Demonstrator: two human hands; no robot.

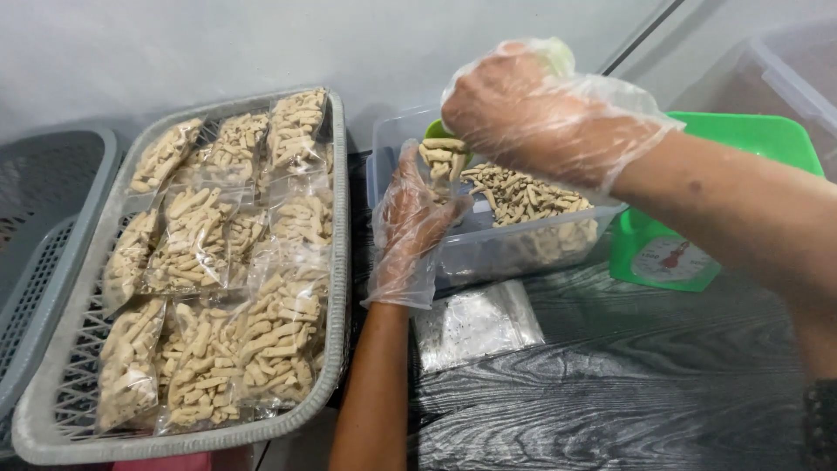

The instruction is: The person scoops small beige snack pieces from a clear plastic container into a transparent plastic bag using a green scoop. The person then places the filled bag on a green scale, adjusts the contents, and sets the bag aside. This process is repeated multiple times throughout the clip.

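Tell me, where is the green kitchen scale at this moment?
The green kitchen scale stands at the right on the dark table, just right of the clear tub, partly behind the right hand.

Clear filled snack bags (218, 262) in grey basket (left); empty clear bags (475, 323) flat on table.

We see pale stick-shaped snacks (523, 194) heaped in a clear plastic tub (488, 249), some piled on a green scoop (443, 148).

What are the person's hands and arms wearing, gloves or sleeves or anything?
Both the left hand and the right hand wear thin, clear, crinkly disposable plastic gloves that end loosely at the wrists. The forearms are bare, with no sleeves in view. A dark patterned band shows at the frame's right edge.
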